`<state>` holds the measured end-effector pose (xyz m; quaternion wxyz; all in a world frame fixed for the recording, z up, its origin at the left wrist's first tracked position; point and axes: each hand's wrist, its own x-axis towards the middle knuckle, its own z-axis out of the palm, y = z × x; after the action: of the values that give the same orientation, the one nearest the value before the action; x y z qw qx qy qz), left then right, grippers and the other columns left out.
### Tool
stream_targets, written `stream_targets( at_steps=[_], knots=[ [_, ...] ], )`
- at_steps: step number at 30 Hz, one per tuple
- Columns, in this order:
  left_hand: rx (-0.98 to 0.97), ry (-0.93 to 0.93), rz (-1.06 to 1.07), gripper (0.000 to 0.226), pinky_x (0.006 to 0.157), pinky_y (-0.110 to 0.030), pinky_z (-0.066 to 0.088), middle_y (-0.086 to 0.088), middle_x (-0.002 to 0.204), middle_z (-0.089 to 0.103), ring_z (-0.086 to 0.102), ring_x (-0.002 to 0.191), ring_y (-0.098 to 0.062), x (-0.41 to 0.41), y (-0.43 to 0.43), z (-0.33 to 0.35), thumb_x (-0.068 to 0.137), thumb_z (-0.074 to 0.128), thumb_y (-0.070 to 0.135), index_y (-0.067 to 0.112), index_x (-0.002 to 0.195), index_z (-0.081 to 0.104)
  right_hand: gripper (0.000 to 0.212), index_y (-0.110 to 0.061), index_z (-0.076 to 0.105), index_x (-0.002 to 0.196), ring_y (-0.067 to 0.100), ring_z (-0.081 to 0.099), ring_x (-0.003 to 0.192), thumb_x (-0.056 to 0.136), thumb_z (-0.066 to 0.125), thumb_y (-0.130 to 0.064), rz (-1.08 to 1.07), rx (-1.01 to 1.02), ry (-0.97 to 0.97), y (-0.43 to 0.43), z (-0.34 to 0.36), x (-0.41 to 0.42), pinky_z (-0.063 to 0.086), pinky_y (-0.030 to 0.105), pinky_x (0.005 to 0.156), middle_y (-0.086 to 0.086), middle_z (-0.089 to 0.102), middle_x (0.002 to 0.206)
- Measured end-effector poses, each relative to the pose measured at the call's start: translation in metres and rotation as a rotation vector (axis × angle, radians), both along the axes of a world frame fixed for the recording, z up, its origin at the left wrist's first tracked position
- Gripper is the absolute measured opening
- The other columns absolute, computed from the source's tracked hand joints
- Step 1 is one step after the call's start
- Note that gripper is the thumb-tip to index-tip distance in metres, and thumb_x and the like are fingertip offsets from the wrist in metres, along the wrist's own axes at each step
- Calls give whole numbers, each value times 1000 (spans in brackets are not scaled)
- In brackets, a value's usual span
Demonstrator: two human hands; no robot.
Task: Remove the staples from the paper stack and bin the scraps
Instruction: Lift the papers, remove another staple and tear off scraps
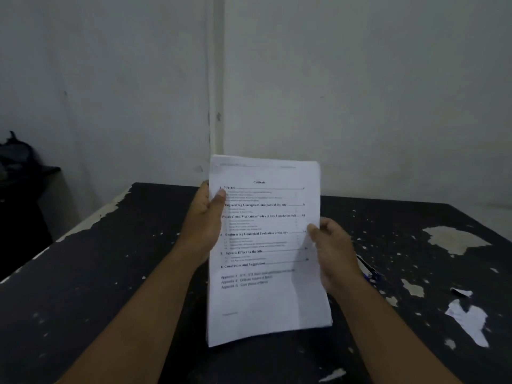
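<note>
- Forearms [138, 314] nearest, reaching in from 7 and 5 o'clock to the paper stack [266, 300], held tilted up off the dark, chipped worktop [110, 273] at centre view.
- Left grip [203, 217] wrapped round the stack's 9 o'clock edge, thumb laid on the front page.
- Right grip [332, 250] pinching the 3 o'clock edge, thumb in front, fingers behind.
- No staple made out; 11 o'clock corner too blurred to tell.
- Blue-handled tool [370, 270] flat on the worktop just behind the right grip; kind unclear.
- Torn paper scraps [468, 320] at 4 o'clock, well apart from the stack, not yet binned; no bin in sight.
- Likely trouble: sheets fanning or sliding out at 6 o'clock if either grip slackens; a torn corner if pages get pulled rather than the staple pried; a pricked fingertip on bent prongs; pale scraps missed among the worktop's chipped patches.
</note>
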<state>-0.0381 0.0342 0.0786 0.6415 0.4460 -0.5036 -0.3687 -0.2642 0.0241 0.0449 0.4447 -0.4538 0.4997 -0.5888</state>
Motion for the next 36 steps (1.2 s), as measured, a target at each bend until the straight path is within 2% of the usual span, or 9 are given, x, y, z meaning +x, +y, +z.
stream_targets(
  at_steps=[6,10,13,17,22,24,29,33,36],
  knots=[
    [-150,-121,25,18,67,-16,57,21,106,71,70,94,-2,-1,10,7,105,43,33,42,114,55,14,-23,63,94,9,70,79,102,52,-19,-60,-284,-59,0,43,9,58,24,63,-9,75,88],
    [-84,-182,33,25,70,-4,49,33,110,64,61,102,11,-4,15,-31,106,38,33,49,123,47,15,-33,60,101,18,68,90,103,46,-28,-21,-196,-11,4,16,16,54,34,66,-5,72,99],
    [-21,-186,30,25,72,2,44,30,113,61,56,99,22,-10,17,-56,107,35,32,50,122,44,17,-35,56,115,14,66,93,104,42,-34,6,-116,35,7,-10,18,51,27,65,-6,68,108],
    [-34,-164,70,19,72,-2,48,24,108,64,60,97,15,-14,15,-68,106,37,32,49,110,44,13,-40,49,114,6,65,88,105,41,-36,30,-126,79,8,-12,21,51,19,59,-9,65,108],
    [-113,-176,109,10,66,-13,55,28,101,66,66,92,4,-8,5,-39,104,36,43,40,108,44,19,-49,55,106,-2,68,83,103,46,-33,73,-250,90,3,19,15,53,13,56,-19,70,99],
    [-175,-199,140,15,62,-13,55,25,98,67,68,88,3,-7,0,-15,104,35,45,34,107,46,17,-44,57,108,1,69,84,103,47,-31,77,-300,94,-2,38,13,55,16,57,-22,71,96],
    [-272,-217,170,22,57,-13,52,14,85,69,68,75,1,-7,-13,40,106,32,43,28,98,46,14,-33,60,99,10,71,81,102,47,-29,92,-422,70,-14,83,6,62,33,65,-9,73,93],
    [-356,-213,234,24,50,-9,46,22,71,62,61,62,6,-9,-18,69,107,30,38,23,97,45,15,-30,62,97,6,68,77,102,47,-29,87,-505,78,-19,107,5,56,25,61,-12,72,89],
    [-391,-205,255,24,50,-8,46,29,70,59,61,64,8,-8,-20,79,107,30,40,21,102,43,17,-28,63,96,4,67,74,102,47,-29,77,-530,31,-23,117,3,54,21,59,-13,71,84]
  ],
)
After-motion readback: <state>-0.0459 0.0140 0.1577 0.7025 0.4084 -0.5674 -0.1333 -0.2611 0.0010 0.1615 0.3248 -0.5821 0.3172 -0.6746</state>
